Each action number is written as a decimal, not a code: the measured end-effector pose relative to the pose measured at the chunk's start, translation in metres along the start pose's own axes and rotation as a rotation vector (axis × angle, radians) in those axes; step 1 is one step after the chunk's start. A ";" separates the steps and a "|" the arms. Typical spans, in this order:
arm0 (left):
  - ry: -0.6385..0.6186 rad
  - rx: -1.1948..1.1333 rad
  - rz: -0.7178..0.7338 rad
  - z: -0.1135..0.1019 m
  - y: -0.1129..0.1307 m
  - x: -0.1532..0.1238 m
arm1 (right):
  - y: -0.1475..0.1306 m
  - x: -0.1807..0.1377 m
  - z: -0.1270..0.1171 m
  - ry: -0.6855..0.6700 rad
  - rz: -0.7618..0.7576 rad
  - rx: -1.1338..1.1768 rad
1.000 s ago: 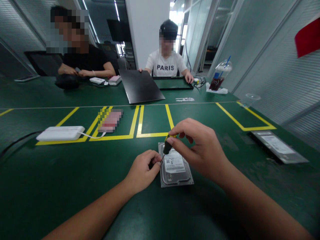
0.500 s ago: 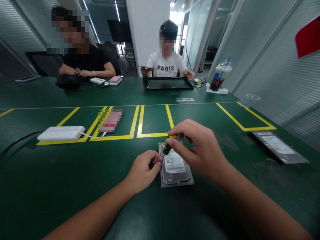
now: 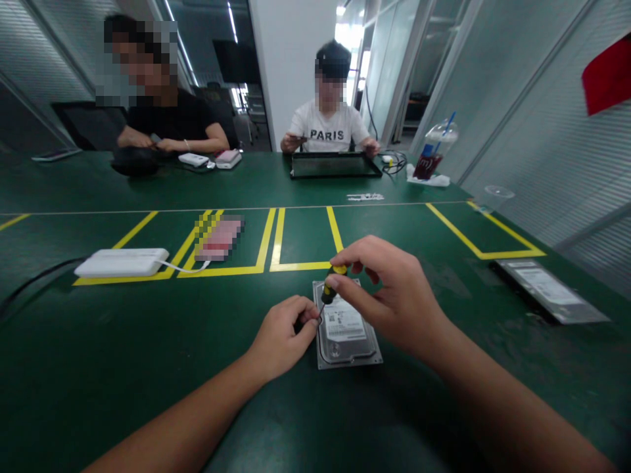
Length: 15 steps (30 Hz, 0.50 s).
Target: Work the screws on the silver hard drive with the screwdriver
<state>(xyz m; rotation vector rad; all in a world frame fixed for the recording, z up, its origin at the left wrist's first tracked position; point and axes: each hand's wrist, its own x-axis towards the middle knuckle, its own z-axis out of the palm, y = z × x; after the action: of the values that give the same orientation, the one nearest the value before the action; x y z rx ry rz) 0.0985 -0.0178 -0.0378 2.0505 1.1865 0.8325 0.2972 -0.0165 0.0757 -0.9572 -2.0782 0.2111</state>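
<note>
A silver hard drive (image 3: pixel 351 358) with a white label lies flat on the green table in front of me. My right hand (image 3: pixel 389 289) pinches the yellow-and-black handle of a small screwdriver (image 3: pixel 328 293) between thumb and fingers. The screwdriver leans over the drive, and its thin shaft runs down to the left edge; the tip's exact contact is too small to make out. At that same edge my left hand (image 3: pixel 286 335) is closed, thumb and curled fingertips against the drive beside the screwdriver tip.
A second hard drive (image 3: pixel 547 289) lies to the right. On the left are a white power bank (image 3: pixel 122 262) and a blurred pink phone (image 3: pixel 221 239) joined by a cable. Across the table, two people sit behind a black frame (image 3: pixel 336 175) and a drink cup (image 3: pixel 434 148).
My hands, the screwdriver and the hard drive hold nearly the same place. Across the table, the hands of the person in white have shifted slightly above the black frame.
</note>
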 end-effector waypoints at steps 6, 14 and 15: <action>-0.007 0.001 -0.010 0.000 0.001 0.000 | -0.001 -0.001 0.001 0.036 -0.002 -0.008; -0.001 -0.001 -0.008 0.000 0.001 0.000 | -0.002 -0.002 0.003 0.014 0.008 0.012; 0.000 -0.001 -0.008 0.000 0.001 0.000 | -0.002 -0.002 0.003 0.007 0.007 0.023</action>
<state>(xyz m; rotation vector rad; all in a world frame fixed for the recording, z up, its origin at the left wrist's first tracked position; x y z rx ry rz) 0.0987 -0.0184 -0.0374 2.0437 1.1925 0.8290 0.2947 -0.0186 0.0739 -0.9500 -2.0622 0.2344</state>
